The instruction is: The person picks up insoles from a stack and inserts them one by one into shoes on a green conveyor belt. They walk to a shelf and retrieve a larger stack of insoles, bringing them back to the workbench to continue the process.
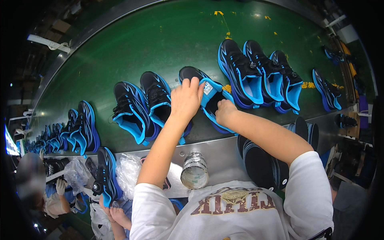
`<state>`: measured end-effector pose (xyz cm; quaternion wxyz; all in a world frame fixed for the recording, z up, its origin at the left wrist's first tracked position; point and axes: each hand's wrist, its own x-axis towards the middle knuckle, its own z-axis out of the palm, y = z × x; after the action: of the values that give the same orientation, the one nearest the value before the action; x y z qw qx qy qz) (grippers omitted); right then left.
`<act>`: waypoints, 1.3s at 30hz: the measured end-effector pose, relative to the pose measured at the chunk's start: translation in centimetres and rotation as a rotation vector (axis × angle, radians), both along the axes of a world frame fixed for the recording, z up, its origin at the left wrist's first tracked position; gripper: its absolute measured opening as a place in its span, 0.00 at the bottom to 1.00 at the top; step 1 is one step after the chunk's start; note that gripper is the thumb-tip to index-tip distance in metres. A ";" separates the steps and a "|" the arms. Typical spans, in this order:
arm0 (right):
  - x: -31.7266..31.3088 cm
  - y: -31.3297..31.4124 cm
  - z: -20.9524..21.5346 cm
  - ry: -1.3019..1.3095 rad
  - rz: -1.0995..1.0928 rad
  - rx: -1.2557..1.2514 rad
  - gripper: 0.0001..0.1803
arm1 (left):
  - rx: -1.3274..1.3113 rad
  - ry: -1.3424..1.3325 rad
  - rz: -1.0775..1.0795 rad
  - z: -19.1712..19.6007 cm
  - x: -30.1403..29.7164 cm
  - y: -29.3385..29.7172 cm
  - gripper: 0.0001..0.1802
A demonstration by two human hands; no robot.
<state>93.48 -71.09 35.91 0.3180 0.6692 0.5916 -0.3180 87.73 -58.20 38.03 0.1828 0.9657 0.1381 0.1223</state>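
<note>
A black and blue sneaker (211, 105) lies on the green work surface in front of me, its opening toward me. My left hand (187, 98) grips it at the tongue and upper, fingers curled over and thumb along the blue lining, where a white label shows. My right hand (225, 110) reaches into the opening beside the heel collar, fingers bent; their tips are hidden inside, so what they hold cannot be made out. Just left of my left hand stand two matching sneakers (134, 108). To the right, three more (240, 74) sit side by side.
Black insoles (260, 162) lie by my right arm. A jar (195, 172) stands on the metal edge (224, 154) near me, with clear plastic (127, 174) left of it. More sneakers (82, 128) line the far left; another (326, 90) is far right. At lower left, another person's hands (118, 216) hold a sneaker (107, 176).
</note>
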 end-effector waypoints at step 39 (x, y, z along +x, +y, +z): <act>-4.8 -14.4 3.6 0.284 -0.532 1.264 0.17 | -1.206 -0.243 -0.145 6.7 -9.3 -4.3 0.09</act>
<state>88.65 -85.47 39.48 -0.3011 0.7999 0.5151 -0.0641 78.47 -62.48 44.73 0.7188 0.6783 0.0949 0.1189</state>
